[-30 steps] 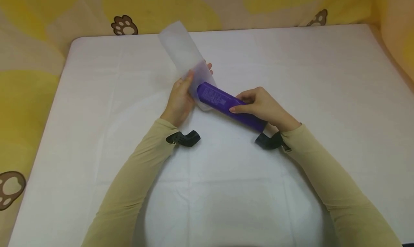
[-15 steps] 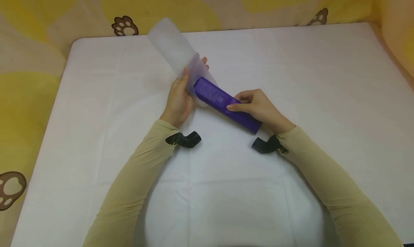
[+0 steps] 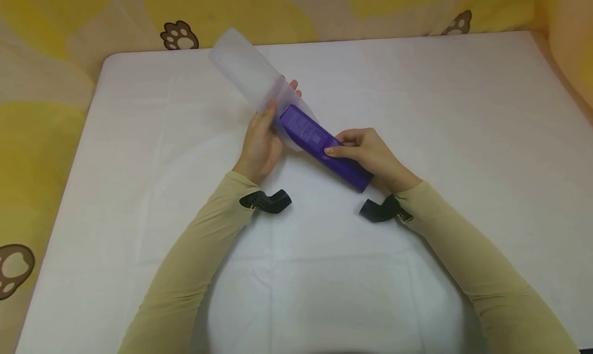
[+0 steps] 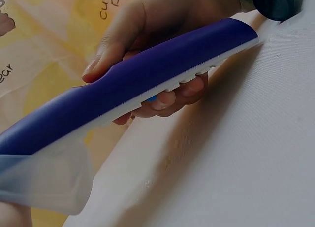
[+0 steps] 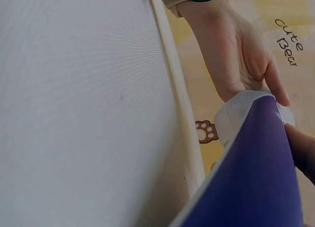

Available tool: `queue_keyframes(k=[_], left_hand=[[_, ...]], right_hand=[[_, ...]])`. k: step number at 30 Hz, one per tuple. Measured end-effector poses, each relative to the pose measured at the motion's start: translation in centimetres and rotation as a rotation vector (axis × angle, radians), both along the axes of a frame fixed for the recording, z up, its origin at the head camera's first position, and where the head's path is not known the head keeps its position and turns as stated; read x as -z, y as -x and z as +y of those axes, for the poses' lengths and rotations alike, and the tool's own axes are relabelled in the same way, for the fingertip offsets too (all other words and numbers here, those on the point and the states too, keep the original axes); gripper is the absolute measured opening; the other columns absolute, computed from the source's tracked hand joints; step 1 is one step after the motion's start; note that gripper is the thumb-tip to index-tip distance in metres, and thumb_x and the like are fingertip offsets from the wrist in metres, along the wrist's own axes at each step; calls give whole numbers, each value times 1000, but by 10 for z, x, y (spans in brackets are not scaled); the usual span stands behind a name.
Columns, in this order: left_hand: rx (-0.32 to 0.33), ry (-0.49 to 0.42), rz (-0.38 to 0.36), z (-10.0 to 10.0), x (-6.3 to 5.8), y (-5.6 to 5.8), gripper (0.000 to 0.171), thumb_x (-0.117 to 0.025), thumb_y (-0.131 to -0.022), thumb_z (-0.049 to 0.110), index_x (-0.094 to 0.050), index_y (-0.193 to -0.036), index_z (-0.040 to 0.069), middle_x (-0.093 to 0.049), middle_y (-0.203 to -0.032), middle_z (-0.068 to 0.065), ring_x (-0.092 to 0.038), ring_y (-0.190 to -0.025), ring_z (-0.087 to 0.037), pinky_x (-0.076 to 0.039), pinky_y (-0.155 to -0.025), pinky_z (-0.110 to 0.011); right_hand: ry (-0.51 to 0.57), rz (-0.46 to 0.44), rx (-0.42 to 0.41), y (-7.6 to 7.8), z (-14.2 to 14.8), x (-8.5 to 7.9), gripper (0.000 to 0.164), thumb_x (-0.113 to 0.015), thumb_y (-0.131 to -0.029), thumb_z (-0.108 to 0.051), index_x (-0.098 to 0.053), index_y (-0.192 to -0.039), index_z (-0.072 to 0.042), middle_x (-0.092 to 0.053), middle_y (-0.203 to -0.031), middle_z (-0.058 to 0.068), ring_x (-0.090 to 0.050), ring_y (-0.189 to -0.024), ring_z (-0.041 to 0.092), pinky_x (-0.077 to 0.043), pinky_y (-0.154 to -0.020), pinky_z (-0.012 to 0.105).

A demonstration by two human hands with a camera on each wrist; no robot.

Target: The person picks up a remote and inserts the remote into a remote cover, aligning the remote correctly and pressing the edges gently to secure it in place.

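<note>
A long remote control (image 3: 319, 143) with a purple back and white underside slants across the middle of the head view. Its far end lies in the mouth of a translucent sleeve (image 3: 245, 66), where purple shows through faintly. My left hand (image 3: 260, 143) holds the sleeve, thumb on top and fingertips showing beyond its far edge. My right hand (image 3: 370, 153) grips the remote's near part, thumb on the purple back. Raised bumps line the white underside (image 4: 197, 72) in the left wrist view, with the right fingers curled beneath. The right wrist view shows the sleeve's mouth (image 5: 234, 113) around the remote.
A white-covered table (image 3: 343, 282) lies under both hands. Behind it hangs a yellow cloth (image 3: 278, 14) with paw prints. Black wrist cameras (image 3: 273, 201) stick out from both sleeves of the shirt.
The sleeve's far end has swung left in the head view. My right hand and the remote have shifted slightly left, and the remote's sleeve end has risen. Both grips stay the same.
</note>
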State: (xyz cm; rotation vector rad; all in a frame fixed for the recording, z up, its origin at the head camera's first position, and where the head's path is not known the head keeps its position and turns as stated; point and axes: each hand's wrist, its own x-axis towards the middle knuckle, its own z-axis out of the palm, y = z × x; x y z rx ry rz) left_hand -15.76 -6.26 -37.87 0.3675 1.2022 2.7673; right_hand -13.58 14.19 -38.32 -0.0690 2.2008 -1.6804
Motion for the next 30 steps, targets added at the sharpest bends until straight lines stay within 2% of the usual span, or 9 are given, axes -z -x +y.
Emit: queue_keyframes(k=[8,16,30], left_hand=[[23,-1,-13,1,-1,-2,42,-27,-104,9,-28,-143,-6,-35,-146,-22,-39,-132,-24,-30,-108,-30],[40,9,-30,3,2,-1,42,-30,-103,9,-29,-141,-9,-34,-145,-26,-40,-132,-23,-30,-108,-30],[66,15,-50,7,4,-3,42,-29,-103,7,-27,-143,-6,-32,-146,-26,-38,-133,-24,-29,-109,-30]], right_hand=[[33,27,29,-1,-2,0,18,-75,-80,-17,-68,-92,-5,-67,-68,0,-58,-62,11,-47,-56,24],[85,33,21,-2,-3,-1,15,-73,-82,-15,-67,-90,-4,-67,-70,0,-58,-64,14,-49,-57,26],[127,10,52,-2,-6,2,16,-73,-82,-15,-67,-91,-3,-67,-75,1,-60,-64,14,-51,-56,25]])
